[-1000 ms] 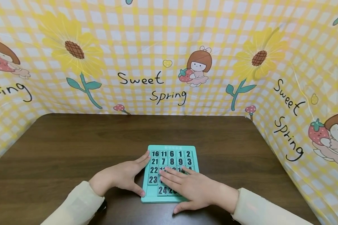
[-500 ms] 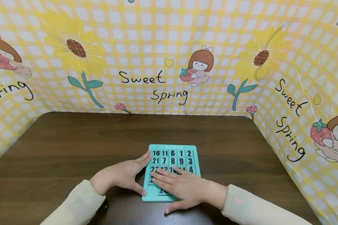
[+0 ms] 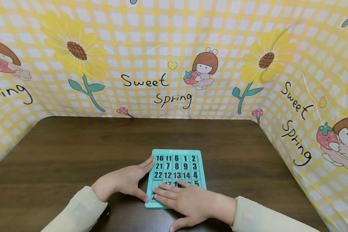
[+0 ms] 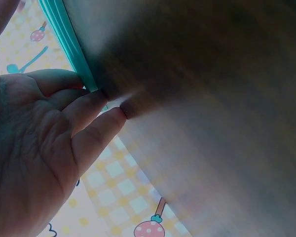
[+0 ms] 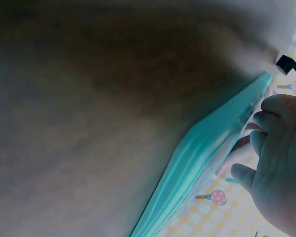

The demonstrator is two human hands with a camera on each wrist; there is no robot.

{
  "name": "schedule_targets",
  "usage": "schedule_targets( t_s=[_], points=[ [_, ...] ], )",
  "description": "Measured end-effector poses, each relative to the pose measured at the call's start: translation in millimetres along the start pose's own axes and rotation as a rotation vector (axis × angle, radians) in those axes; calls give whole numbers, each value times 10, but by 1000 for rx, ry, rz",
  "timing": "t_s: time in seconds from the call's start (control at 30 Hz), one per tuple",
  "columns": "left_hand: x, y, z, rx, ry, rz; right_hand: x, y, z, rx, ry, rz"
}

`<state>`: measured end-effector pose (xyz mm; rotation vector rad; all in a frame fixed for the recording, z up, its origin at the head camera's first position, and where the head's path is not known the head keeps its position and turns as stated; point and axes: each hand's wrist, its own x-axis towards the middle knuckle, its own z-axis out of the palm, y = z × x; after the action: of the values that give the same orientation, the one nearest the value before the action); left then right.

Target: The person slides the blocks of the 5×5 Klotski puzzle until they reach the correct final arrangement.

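A turquoise number slide puzzle (image 3: 178, 151) lies flat on the table, its tiles bearing black numbers. My left hand (image 3: 124, 180) touches its left side, fingertips by the upper edge and thumb at the lower left corner. In the left wrist view, those fingers lie fairly straight against the turquoise edge. Over the lower rows spreads my right hand (image 3: 188, 199), fingers extended, hiding several tiles. Its fingertips are at a partly covered tile (image 3: 152, 197) in the bottom left corner. A vacant slot (image 3: 157, 184) shows just above that tile. The right wrist view shows the puzzle's side (image 5: 197, 153) beside the right hand.
The dark wooden table (image 3: 104, 138) extends around the puzzle. Behind it and along both sides hangs a yellow checked cloth (image 3: 145, 42) printed with flowers and lettering. A small black object (image 5: 286, 64) shows in the right wrist view.
My right hand has shifted left, then toward me. The 23 tile has left its fourth-row place, and a tile now sits in the bottom left slot. The left hand stays put.
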<state>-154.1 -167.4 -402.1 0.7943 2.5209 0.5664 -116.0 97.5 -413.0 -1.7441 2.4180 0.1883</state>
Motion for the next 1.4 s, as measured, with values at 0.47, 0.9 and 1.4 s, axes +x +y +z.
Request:
schedule_targets(
  t_s=[0.47, 0.9, 1.4],
  points=[
    [22, 7, 16, 1, -11, 16, 100, 242, 10, 111, 0, 120],
    [-3, -3, -5, 12, 0, 5, 91, 136, 3, 90, 0, 74],
    [-10, -11, -1, 9, -4, 8, 122, 167, -48, 76, 20, 80]
  ],
)
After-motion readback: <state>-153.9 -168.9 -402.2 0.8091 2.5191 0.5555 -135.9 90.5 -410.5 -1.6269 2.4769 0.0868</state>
